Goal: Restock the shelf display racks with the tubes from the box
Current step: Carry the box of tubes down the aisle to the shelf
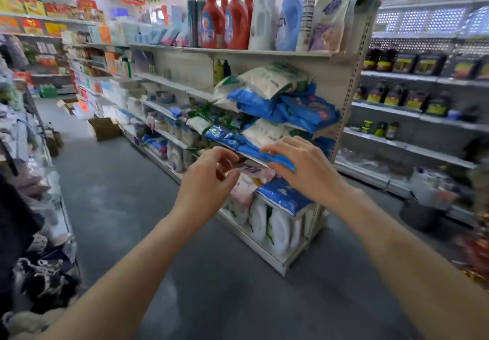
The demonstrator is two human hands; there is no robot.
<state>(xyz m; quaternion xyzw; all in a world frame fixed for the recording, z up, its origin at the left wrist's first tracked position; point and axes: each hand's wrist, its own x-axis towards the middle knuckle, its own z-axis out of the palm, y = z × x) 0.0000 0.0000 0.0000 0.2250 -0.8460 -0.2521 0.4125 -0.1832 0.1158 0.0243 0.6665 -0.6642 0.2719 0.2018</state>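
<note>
Setting: a shop aisle with a grey floor (111,199), seen from a head camera that looks forward and down; much of the frame is motion-blurred.
Left hand (209,183): raised in mid-air before the end of a shelf unit (341,80), fingers curled loosely inward with thumb and fingertips apart; nothing is seen clamped in it.
Right hand (304,170): held just beside the left, palm down, fingers spread and slightly bent, closed on nothing.
Between the hands: a pale packet with blue lettering (250,169) shows on the shelf behind the gap; whether either hand touches it cannot be told through the blur.
Shelf unit: its top board carries red detergent bottles (235,19), white and blue bottles and soft pouches; the middle boards hold heaped blue bags (307,112) and white bags (272,78); the lowest board holds white jugs (280,228) standing upright.
Task items: no tubes can be made out in either hand; an open cardboard box (104,127) sits on the floor well apart down the aisle, its contents not visible.
Right side: further shelves (412,125) of dark bottles with yellow labels.
Left edge: racks of folded textiles (39,268), blurred.
</note>
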